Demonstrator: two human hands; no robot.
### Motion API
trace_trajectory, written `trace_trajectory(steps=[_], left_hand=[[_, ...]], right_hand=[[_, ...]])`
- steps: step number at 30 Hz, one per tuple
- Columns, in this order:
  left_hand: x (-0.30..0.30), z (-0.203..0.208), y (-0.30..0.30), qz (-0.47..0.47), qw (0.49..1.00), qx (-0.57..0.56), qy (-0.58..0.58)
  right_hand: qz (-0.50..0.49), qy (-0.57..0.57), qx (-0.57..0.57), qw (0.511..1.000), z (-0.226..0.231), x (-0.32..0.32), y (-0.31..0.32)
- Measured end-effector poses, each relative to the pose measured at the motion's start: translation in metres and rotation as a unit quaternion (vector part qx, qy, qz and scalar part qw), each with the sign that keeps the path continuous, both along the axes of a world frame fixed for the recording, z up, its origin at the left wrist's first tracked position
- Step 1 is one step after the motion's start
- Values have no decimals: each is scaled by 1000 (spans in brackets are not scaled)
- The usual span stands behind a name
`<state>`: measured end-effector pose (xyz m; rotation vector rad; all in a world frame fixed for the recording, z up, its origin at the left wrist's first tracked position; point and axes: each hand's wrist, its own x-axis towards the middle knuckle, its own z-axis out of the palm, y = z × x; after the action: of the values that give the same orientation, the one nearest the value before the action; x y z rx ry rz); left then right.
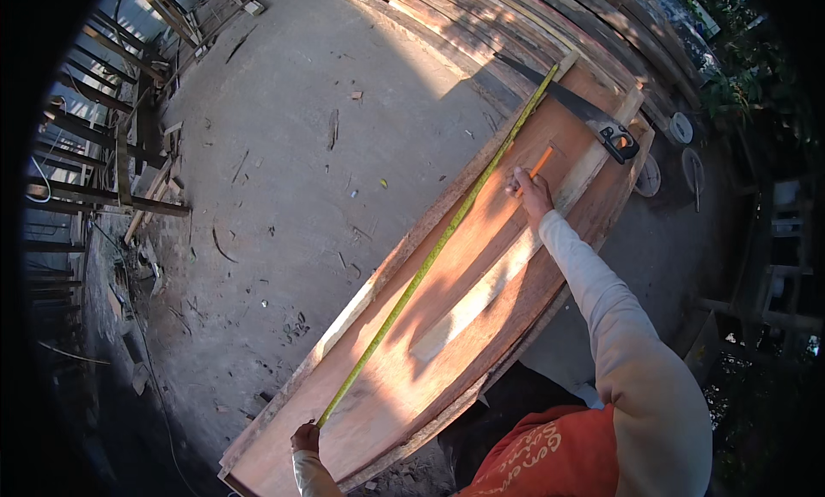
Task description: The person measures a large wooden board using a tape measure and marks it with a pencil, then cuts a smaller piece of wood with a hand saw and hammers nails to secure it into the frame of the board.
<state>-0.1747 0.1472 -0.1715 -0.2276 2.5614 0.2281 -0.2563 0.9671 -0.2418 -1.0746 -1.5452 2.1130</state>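
A long wooden panel with raised edge strips (382, 394) stretches diagonally in front of me. Along it lies a yellow tape measure (430, 261), pulled out straight near the far-left edge strip. My left hand (306, 438) is closed on the tape's near end, at the lower left of the panel. Over the panel's upper half, my right hand (534, 198) grips an orange pencil (541, 161), its tip pointing up and away. A handsaw (584, 112) with a black handle rests across the panel's far end, beyond my right hand.
A stack of long boards (481, 20) lies beyond the panel's far end. Scraps litter the concrete floor (284, 153) to the left. Wooden framing (112, 179) stands at the far left. Round lids or pails (681, 129) sit right of the saw.
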Motion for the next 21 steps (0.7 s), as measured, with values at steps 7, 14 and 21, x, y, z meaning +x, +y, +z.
trace_trajectory(steps=[7,14,21], left_hand=[[99,74,33,50,994,100,14],[255,12,-27,86,967,239,0],[444,-7,-151,226,906,348,-83]], right_hand=[[22,-29,-183,982,42,101,-148],[197,-65,-150,967,111,107,-311],[394,-38,-81,915,146,238,-639]])
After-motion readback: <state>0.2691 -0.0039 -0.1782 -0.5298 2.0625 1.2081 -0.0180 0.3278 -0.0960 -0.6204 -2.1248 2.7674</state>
